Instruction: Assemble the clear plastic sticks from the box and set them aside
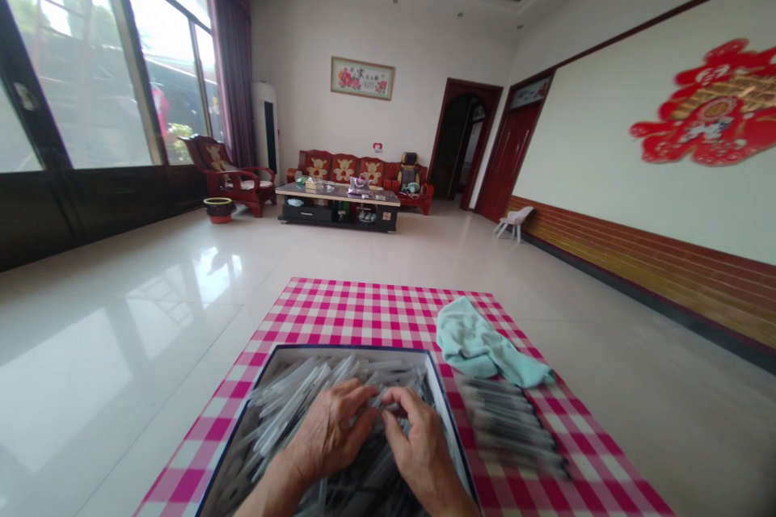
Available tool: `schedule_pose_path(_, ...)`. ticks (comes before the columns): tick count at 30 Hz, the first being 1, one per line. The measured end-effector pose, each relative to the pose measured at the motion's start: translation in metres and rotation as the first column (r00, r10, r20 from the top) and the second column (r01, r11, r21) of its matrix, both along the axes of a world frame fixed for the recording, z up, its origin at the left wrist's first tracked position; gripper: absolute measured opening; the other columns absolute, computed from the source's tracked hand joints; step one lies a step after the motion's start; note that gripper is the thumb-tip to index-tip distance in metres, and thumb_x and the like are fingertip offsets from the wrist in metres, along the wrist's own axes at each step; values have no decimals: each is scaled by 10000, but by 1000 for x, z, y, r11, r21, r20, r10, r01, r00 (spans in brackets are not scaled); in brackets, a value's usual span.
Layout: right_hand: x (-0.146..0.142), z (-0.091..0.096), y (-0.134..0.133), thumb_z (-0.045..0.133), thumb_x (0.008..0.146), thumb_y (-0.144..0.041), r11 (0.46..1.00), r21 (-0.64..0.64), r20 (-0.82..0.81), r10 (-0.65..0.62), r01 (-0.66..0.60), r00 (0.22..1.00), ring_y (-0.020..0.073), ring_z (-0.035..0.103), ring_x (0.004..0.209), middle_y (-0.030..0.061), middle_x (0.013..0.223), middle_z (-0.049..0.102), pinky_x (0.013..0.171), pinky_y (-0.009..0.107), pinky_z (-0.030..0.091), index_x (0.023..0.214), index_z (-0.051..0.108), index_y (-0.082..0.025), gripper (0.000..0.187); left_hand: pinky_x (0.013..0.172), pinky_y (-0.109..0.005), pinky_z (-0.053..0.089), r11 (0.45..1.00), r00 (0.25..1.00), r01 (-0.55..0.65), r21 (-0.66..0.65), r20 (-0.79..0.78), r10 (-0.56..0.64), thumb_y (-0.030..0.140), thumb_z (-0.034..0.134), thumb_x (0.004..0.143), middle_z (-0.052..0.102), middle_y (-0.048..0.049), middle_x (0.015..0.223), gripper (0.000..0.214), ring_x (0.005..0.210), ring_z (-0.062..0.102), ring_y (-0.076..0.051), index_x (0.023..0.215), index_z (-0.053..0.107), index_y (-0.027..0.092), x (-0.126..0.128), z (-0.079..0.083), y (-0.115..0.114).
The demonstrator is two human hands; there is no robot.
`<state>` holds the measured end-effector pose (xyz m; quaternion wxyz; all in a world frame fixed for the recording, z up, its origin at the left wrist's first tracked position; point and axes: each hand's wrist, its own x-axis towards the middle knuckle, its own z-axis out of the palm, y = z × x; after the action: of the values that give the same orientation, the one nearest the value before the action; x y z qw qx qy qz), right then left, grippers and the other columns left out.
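The left hand [331,430] and right hand [421,443] sit side by side, low and near in the view, backs up, fingers curved downward. The left hand's fingers [357,397] angle rightward and the right hand's fingers [403,402] angle leftward, their tips close together at the middle. The bare left forearm [267,493] and right forearm [454,497] enter from the near edge.
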<state>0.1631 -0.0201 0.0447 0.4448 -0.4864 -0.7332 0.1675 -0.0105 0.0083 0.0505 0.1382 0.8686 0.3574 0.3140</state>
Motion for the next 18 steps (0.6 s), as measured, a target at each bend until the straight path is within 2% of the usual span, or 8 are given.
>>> schedule_pose_path(5,-2,-8,3,507,838,-150,999,38,-73,-9,11,997,183,673,795,44,857,692,734,263,521,909,591,-209,125,663,-264,464,996,997,71,44,-29,-70,170,397,920,620,-32,835,188,741,579,-160,1025,553,186,6,-4,-2)
schedule_pose_path(8,-1,-9,4,518,850,-195,999,-1,-136,-46,47,990,187,687,789,53,880,708,725,262,535,1031,586,-200,193,683,-269,489,994,997,78,78,-11,-78,143,370,929,633,-28,859,253,759,596,-160,1131,514,197,8,-13,-1)
schedule_pose_path(10,-1,-7,3,529,847,-207,996,-60,-145,-77,69,986,191,689,763,51,859,713,701,265,537,1080,581,-196,240,685,-284,511,992,998,33,121,41,-38,141,351,937,635,-33,868,322,766,611,-165,1238,451,199,8,-20,3)
schedule_pose_path(13,-5,2,-5,539,801,-132,991,-131,-15,-9,7,1000,184,670,731,25,788,695,674,254,507,869,652,-215,155,745,-344,531,976,986,-98,195,150,69,124,293,945,635,-73,936,386,838,630,-188,1323,356,179,5,-28,11)
schedule_pose_path(15,-12,5,-13,539,748,-66,983,-166,97,92,-75,991,177,658,759,16,791,685,699,244,485,751,669,-220,201,749,-347,537,949,963,-208,236,221,156,128,289,952,638,-70,926,363,851,641,-190,1299,375,188,2,-30,16)
schedule_pose_path(18,-25,-3,-23,570,693,-51,973,-194,224,167,-124,960,193,651,847,30,873,695,774,252,469,750,703,-226,227,697,-307,541,926,940,-296,236,245,238,171,327,966,641,-30,844,265,784,654,-170,1188,464,215,0,-29,18)
